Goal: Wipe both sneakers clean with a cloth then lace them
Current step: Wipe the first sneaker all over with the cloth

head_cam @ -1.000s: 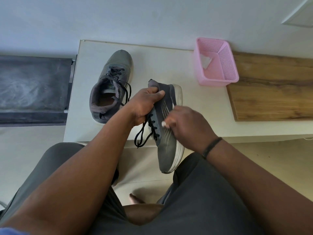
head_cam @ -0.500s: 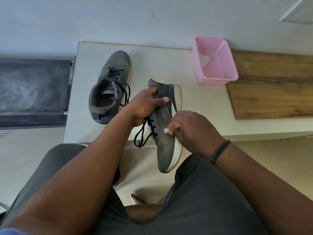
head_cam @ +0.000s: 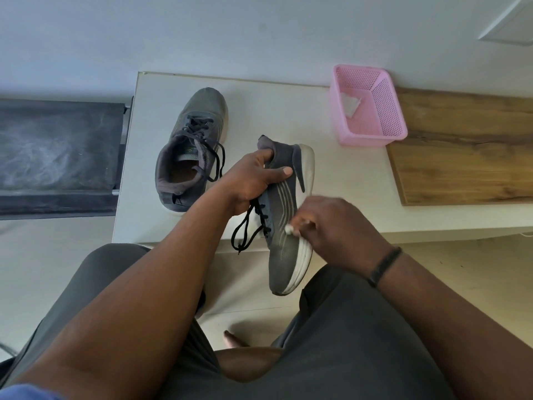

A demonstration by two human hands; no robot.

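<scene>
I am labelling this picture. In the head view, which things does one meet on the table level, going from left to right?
Dark bench → sneaker on the table → left hand → held sneaker → right hand, wiping with a white cloth → pink basket → wooden board.

The single camera sits on my head, looking forward and steeply down over my lap, close above my forearms, with the white table (head_cam: 288, 111) just beyond my knees.
</scene>
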